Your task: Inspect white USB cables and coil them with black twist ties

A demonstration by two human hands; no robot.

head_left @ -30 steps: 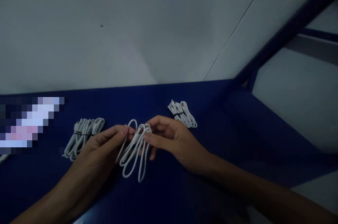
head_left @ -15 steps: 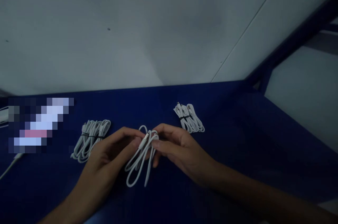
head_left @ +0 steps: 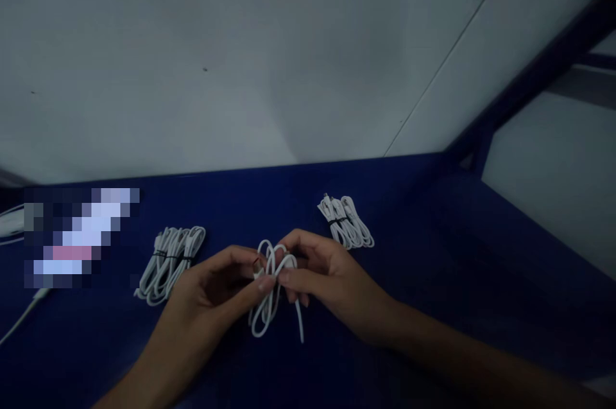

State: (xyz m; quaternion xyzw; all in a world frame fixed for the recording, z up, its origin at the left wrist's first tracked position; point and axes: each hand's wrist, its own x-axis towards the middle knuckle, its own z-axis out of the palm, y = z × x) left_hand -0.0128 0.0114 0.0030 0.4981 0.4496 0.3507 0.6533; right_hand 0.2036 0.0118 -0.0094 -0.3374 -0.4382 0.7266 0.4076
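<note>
A looped white cable (head_left: 264,316) hangs between my two hands above the blue table. My left hand (head_left: 216,290) pinches it between thumb and fingers, close to a plug (head_left: 258,268) with a metal end. From the other side, my right hand (head_left: 320,271) grips the loops with thumb and fingertips. One strand dangles below the right fingers. Left of my left hand lies a group of white cable bundles (head_left: 168,261) with dark ties. Beyond my right hand rests another group of tied white cable bundles (head_left: 347,223).
The blue table (head_left: 260,203) meets a pale wall panel (head_left: 231,113) at the back. A blurred-out bright object (head_left: 91,229) lies at the left, with a white cord (head_left: 24,316) running from it. A blue frame post (head_left: 486,139) stands at the right.
The held cable's loops have shifted right and bunched closer together. My left hand has moved right, its thumb now near the right thumb. The view has tilted slightly.
</note>
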